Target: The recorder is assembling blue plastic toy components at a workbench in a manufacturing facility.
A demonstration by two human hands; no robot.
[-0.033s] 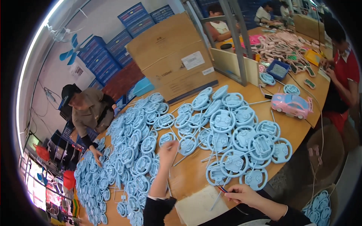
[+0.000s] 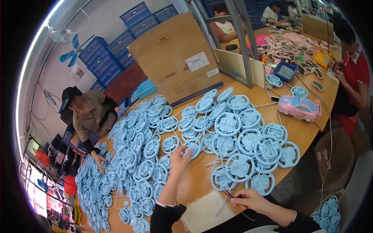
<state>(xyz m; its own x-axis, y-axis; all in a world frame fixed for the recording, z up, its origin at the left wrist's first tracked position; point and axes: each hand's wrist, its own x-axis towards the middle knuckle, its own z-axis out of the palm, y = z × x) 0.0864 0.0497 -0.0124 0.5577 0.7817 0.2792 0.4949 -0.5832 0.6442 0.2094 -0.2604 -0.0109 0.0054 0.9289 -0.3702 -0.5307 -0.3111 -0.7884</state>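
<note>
My left hand (image 2: 179,160) reaches over the pile with its fingers stretched out and slightly smeared by motion. Its fingertips are at a light blue plastic steering-wheel-shaped part (image 2: 192,146), and I see nothing held in it. Near the table's front edge, my right hand (image 2: 248,200) pinches what look like thin coloured wires (image 2: 229,194), dark with red and blue strands. Just beyond those wires lies another blue wheel part (image 2: 222,179). A pale sheet (image 2: 206,211) lies on the table between my forearms.
Heaps of blue wheel parts (image 2: 132,155) spread to the left, some with thin sticks. A large cardboard box (image 2: 175,58) stands behind. A pink toy car (image 2: 298,108) and blue tray (image 2: 285,71) are at right. A co-worker's hand (image 2: 99,161) touches the left heap.
My left hand has moved to the right, onto the blue wheel part. My right hand stays in place with the wires.
</note>
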